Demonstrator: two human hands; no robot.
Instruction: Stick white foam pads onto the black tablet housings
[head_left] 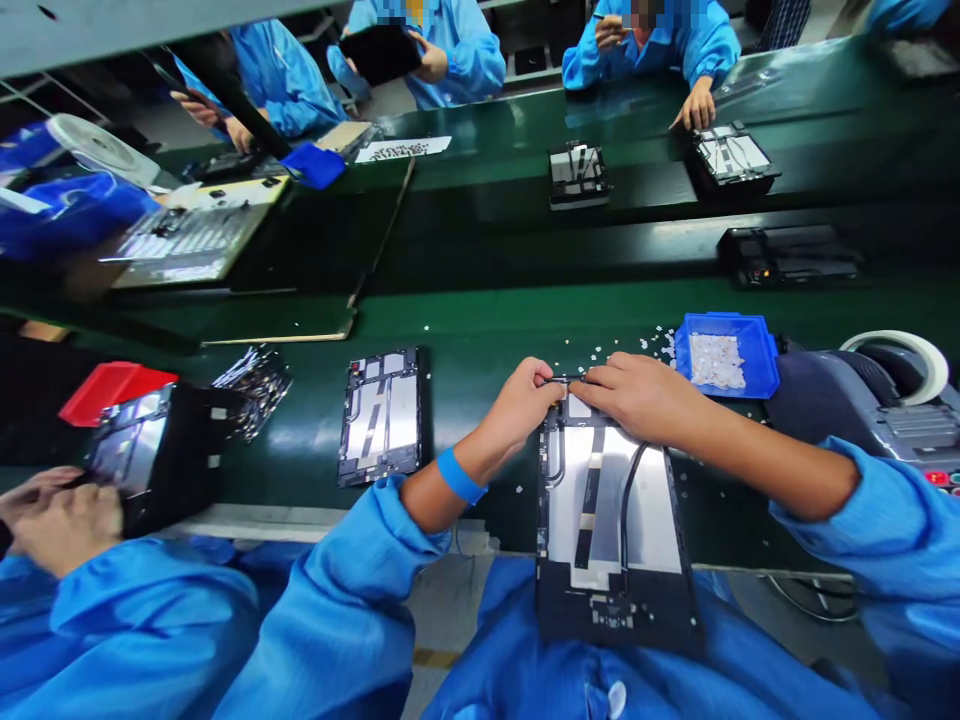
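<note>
An opened tablet (651,520) with silver battery panels, black flat cable strips and a loose black cable lies tilted in front of me, its near end against my lap. My left hand (525,402), with a blue band at the wrist, grips the tablet's far left corner between thumb and fingers. Beside it, my right hand (637,397) has its fingertips closed together at the same far edge. Whatever is between the right fingertips is too small to make out. Right of that hand stands a blue tray (766,362) of small whitish pieces, with several more scattered near it.
Another opened tablet (381,415) lies left on the green bench (480,320). A co-worker's hands (64,515) hold a tablet (146,450) near a red tray (112,390) and a strip bundle (255,385). A tape dispenser (847,410) stands right. Co-workers sit opposite.
</note>
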